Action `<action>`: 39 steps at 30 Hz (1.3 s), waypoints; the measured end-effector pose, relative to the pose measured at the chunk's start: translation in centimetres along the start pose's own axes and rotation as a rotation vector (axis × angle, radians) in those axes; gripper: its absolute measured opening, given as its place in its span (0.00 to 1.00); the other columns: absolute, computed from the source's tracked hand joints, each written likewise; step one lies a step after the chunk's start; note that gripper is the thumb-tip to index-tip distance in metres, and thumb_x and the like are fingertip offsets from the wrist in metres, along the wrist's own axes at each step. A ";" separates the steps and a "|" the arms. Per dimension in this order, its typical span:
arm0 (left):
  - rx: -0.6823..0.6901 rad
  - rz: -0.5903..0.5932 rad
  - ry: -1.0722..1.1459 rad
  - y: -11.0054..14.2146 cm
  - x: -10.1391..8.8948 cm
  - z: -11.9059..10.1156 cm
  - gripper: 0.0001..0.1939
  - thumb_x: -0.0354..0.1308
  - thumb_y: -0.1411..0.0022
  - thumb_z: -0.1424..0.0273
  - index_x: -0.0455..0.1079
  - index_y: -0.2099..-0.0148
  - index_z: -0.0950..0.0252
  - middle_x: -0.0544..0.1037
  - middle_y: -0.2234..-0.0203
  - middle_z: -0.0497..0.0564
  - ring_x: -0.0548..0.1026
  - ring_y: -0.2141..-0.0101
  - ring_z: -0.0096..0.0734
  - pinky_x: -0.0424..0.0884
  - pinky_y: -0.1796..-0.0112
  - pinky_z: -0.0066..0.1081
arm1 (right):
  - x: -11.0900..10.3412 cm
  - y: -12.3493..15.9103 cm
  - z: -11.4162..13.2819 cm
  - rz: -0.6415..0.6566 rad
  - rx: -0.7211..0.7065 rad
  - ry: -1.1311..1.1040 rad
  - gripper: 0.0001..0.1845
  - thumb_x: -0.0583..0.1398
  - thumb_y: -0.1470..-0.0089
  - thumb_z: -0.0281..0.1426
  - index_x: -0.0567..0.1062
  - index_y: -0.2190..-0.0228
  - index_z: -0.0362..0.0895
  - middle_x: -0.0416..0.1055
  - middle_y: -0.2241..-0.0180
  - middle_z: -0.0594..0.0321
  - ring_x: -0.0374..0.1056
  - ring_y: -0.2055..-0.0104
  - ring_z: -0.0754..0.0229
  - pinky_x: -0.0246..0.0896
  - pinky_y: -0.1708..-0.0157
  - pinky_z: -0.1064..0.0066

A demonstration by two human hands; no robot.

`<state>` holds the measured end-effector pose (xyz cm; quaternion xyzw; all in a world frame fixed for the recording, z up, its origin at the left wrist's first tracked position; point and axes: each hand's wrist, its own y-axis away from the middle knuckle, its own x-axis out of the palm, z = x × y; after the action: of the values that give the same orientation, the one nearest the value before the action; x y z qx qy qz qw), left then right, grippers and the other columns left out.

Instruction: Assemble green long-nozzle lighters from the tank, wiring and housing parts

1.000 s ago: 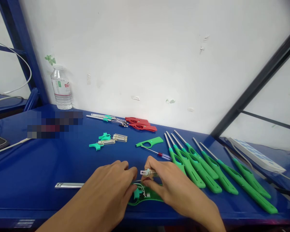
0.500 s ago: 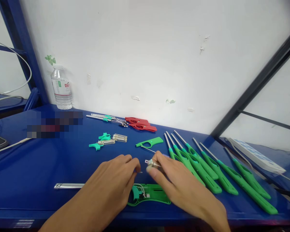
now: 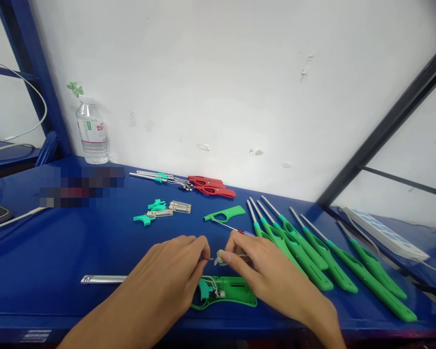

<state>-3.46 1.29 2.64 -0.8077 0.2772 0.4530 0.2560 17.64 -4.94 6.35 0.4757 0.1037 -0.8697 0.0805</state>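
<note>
My left hand (image 3: 181,266) is closed in a pinch, with a thin pale tube (image 3: 211,259) showing at its fingertips. Beside it, my right hand (image 3: 256,264) grips a clear lighter fuel tank (image 3: 222,259), mostly hidden by the fingers, its end meeting or nearly meeting the tube's tip. Under both hands lies an open green lighter handle half (image 3: 240,293), with a teal trigger (image 3: 203,289) and white wires inside. A metal lighter barrel (image 3: 103,279) sticks out to the left from beneath my left forearm.
Several green long-neck lighters (image 3: 305,252) fan out at right. Behind my hands lie a green handle half (image 3: 230,213), a screwdriver (image 3: 236,230), teal triggers (image 3: 143,220), clear tanks (image 3: 180,207), red handle shells (image 3: 212,189) and wired barrels (image 3: 156,178). A water bottle (image 3: 92,131) stands back left.
My right hand has moved slightly left and turned the fuel tank, bringing its end up to the tube at my left fingertips. The left hand stays nearly still.
</note>
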 end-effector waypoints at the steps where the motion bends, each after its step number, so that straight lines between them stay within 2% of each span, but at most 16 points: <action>1: 0.002 0.004 -0.004 0.0 0.0 0.0 0.11 0.46 0.26 0.73 0.68 0.59 0.59 0.79 0.64 0.48 0.77 0.63 0.41 0.62 0.62 0.37 | 0.0 0.0 0.0 0.000 -0.001 -0.002 0.15 0.54 0.25 0.40 0.68 0.66 0.49 0.71 0.69 0.72 0.67 0.65 0.61 0.52 0.64 0.68; 11: 0.021 -0.020 0.000 0.2 0.2 0.1 0.11 0.45 0.26 0.73 0.67 0.60 0.59 0.78 0.65 0.47 0.76 0.65 0.39 0.59 0.64 0.36 | 0.1 -0.1 0.0 -0.012 0.017 0.001 0.15 0.54 0.25 0.41 0.69 0.65 0.50 0.71 0.69 0.72 0.66 0.66 0.60 0.51 0.65 0.67; 28: 0.028 -0.024 -0.019 0.0 0.3 0.5 0.11 0.45 0.25 0.74 0.67 0.59 0.58 0.79 0.64 0.47 0.77 0.64 0.40 0.62 0.61 0.36 | 0.1 -0.3 0.0 -0.001 0.027 0.022 0.15 0.54 0.25 0.41 0.70 0.65 0.49 0.71 0.70 0.71 0.67 0.66 0.59 0.51 0.66 0.67; 39: 0.068 0.000 -0.085 -0.1 -0.1 0.2 0.14 0.44 0.24 0.73 0.70 0.59 0.59 0.78 0.66 0.49 0.77 0.65 0.36 0.65 0.62 0.31 | 0.2 -0.2 -0.2 0.004 0.022 0.018 0.14 0.53 0.24 0.40 0.70 0.64 0.50 0.69 0.70 0.72 0.65 0.66 0.60 0.50 0.64 0.67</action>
<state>-3.60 1.51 2.61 -0.7786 0.2814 0.4771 0.2948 17.66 -4.66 6.15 0.4845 0.0940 -0.8664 0.0761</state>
